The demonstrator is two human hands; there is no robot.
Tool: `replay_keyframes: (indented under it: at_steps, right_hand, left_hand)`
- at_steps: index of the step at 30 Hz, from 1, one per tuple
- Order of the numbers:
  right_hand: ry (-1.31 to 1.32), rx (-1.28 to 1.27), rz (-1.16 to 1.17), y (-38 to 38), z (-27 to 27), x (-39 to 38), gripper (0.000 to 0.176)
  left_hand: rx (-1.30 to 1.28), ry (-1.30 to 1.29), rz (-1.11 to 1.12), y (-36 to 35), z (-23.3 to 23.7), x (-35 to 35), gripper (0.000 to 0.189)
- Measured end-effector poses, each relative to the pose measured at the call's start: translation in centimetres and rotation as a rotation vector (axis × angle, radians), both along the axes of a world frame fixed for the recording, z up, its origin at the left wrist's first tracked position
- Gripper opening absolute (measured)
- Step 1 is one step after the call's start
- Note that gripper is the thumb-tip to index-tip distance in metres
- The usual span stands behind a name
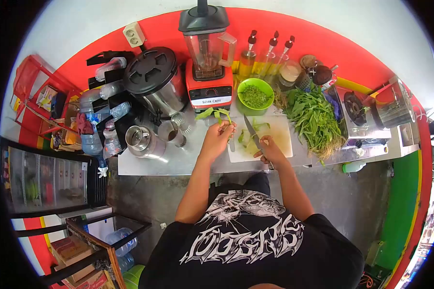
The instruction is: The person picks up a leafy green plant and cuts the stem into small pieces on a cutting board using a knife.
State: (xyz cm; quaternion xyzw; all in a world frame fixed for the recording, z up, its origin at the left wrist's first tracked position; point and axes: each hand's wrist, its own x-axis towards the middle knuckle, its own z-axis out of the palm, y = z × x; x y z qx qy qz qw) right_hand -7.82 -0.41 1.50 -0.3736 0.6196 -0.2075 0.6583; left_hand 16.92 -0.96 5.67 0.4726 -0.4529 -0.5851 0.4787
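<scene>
My left hand [219, 137] is closed on a sprig of green leaves [214, 113], raised just left of the white cutting board [282, 137]. In my right hand [271, 151] is a knife [250, 127], its blade angled up and to the left above the board. Some cut green leaves [261, 127] lie on the board near the blade. A green bowl [255, 95] of chopped greens stands behind the board. To the right of the board lies a large bunch of leafy greens [316, 118] with its roots toward me.
A red blender [210, 89] stands at the back, beside a large steel container with a black lid [150, 71]. A steel jug [139, 138] and a glass with dark liquid [172, 134] stand at left. Oil bottles [248, 55] line the back; a stove [356, 108] holds the right.
</scene>
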Motion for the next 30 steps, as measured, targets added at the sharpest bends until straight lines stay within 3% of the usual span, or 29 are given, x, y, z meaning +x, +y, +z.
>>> replay_keyframes:
  at_steps: [1,3,4,6,10,11,14,17,20,23,30]
  right_hand:
    - [0.0,0.0,0.004,0.1,-0.4,-0.2,0.033]
    - [0.432,-0.572,0.136,0.8,-0.9,0.0,0.039]
    - [0.432,-0.571,0.137,0.9,-0.4,0.1,0.039]
    - [0.731,-0.666,0.11,1.1,1.0,0.5,0.045]
    - [0.913,-0.696,0.05,1.4,3.4,1.2,0.05]
    - [0.914,-0.817,0.019,1.2,2.4,0.8,0.049]
    - [0.805,-0.866,-0.048,0.8,3.2,0.7,0.044]
    - [0.473,-0.743,-0.126,0.4,4.8,1.2,0.037]
    - [0.295,-0.725,-0.111,0.6,6.1,1.7,0.034]
    - [-0.049,-0.566,-0.031,0.9,8.3,2.3,0.029]
    - [-0.215,-0.537,0.064,1.4,11.3,3.6,0.038]
  left_hand:
    - [0.007,-0.013,-0.007,0.0,0.0,0.1,0.02]
    - [0.0,-0.02,0.0,-0.1,-0.1,0.3,0.02]
    - [-0.009,-0.026,0.003,-0.1,-0.2,0.3,0.02]
    - [-0.041,-0.02,0.037,-0.1,0.1,0.1,0.021]
    - [0.041,-0.137,0.041,0.1,1.6,0.1,0.021]
    - [0.043,-0.152,0.042,0.1,2.0,0.1,0.021]
    - [0.019,-0.152,0.039,-0.1,2.0,0.0,0.023]
    - [-0.165,-0.061,0.046,-0.6,0.9,-0.3,0.025]
    - [-0.137,-0.023,0.03,-0.4,1.5,-0.3,0.025]
    - [-0.192,-0.087,0.027,-0.3,1.9,-0.3,0.027]
    - [-0.274,-0.093,-0.031,0.2,2.3,0.0,0.024]
